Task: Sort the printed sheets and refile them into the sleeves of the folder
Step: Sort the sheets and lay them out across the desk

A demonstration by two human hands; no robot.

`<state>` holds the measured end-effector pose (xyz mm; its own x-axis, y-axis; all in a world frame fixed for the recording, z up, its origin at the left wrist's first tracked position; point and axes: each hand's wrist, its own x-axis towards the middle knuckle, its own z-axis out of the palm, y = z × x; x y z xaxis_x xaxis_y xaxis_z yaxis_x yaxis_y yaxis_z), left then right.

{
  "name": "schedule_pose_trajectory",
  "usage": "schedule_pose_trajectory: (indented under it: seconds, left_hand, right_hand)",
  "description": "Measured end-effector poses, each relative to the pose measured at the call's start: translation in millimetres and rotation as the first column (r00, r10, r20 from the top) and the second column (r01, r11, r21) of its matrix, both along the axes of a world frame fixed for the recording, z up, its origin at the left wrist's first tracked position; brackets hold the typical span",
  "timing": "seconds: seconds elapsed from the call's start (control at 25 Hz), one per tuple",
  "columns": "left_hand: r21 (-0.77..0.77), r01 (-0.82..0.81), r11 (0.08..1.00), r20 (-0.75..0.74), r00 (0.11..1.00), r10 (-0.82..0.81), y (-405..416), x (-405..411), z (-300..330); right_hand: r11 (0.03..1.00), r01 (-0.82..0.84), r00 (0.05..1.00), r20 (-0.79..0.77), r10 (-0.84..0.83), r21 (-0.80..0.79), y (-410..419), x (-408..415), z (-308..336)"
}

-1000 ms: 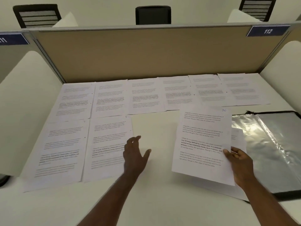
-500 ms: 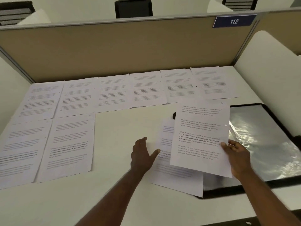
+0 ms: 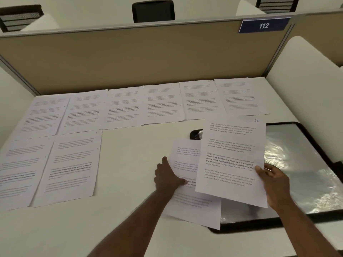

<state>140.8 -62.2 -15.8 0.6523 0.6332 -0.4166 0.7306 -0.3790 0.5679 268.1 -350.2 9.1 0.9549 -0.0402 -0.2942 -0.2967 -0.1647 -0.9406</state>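
A: On the table point(image 3: 130, 164), right of centre: a loose sheet point(image 3: 187, 201) lies flat, its right edge overlapping the open folder point(image 3: 306, 164). Left hand point(image 3: 168, 176) rests on that sheet's left edge, thumb pressed on the print. Fingers only partly visible; cannot tell whether they curl under the edge.

B: And the right hand point(image 3: 274, 182)?

A: Holds a second sheet point(image 3: 232, 160) lifted over the folder's left side, tilted. Thumb on the front of the right edge, fingers clamped behind. A handwritten mark sits in its top right corner.

B: Folder state?

A: Open flat at the table's right, black border, a shiny clear sleeve point(image 3: 297, 149) facing up. No paper seen through the exposed part.

B: The other sheets?

A: Six in a back row point(image 3: 163, 102) along the partition point(image 3: 130, 58), edges touching or slightly overlapping. Two more in a front pair point(image 3: 48, 167) at the left, side by side, well apart from the hands.

B: Surroundings?

A: A blue plate point(image 3: 264, 25) reading 112 on the partition's top right. Chairs point(image 3: 153, 10) beyond it.
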Motion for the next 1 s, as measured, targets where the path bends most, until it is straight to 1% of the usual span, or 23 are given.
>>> schedule_pose_trajectory:
  seconds: [0.08, 0.16, 0.28, 0.36, 0.44, 0.56, 0.68, 0.8, 1.0]
  left_hand:
    - [-0.005, -0.013, 1.0, -0.005, 1.0, 0.013, 5, -3, -2]
    - [0.005, -0.029, 1.0, 0.066, 0.997, 0.029, 10, -12, -1]
    - [0.01, -0.059, 0.998, 0.202, 0.978, 0.056, 30, -33, 2]
    - [-0.002, -0.084, 0.996, 0.245, 0.966, 0.082, 52, -52, 7]
    - [0.014, -0.124, 0.992, 0.252, 0.961, 0.116, 79, -71, 10]
    - [0.031, -0.229, 0.973, 0.254, 0.943, 0.214, 121, -95, 19]
    - [0.047, -0.305, 0.951, 0.226, 0.931, 0.287, 158, -105, 26]
    - [0.062, -0.307, 0.95, 0.192, 0.937, 0.291, 194, -106, 25]
    - [0.061, -0.29, 0.955, 0.172, 0.946, 0.276, 234, -102, 18]
  right_hand:
    - [0.999, -0.001, 1.0, -0.01, 0.001, 0.039, 2, 2, 1]
    - [0.997, -0.019, 1.0, -0.019, 0.021, 0.078, 10, 2, 3]
    - [0.993, -0.064, 0.998, -0.021, 0.066, 0.096, 30, 2, 0]
    - [0.991, -0.101, 0.994, -0.029, 0.104, 0.091, 50, 0, -3]
    - [0.985, -0.147, 0.988, -0.027, 0.151, 0.093, 72, -2, -6]
    - [0.974, -0.224, 0.975, 0.006, 0.223, 0.035, 108, -8, -10]
    - [0.965, -0.26, 0.966, 0.001, 0.26, 0.017, 142, -13, -10]
    - [0.962, -0.27, 0.963, -0.006, 0.27, -0.035, 170, -16, -11]
    - [0.942, -0.269, 0.962, -0.015, 0.272, -0.2, 200, -21, -9]
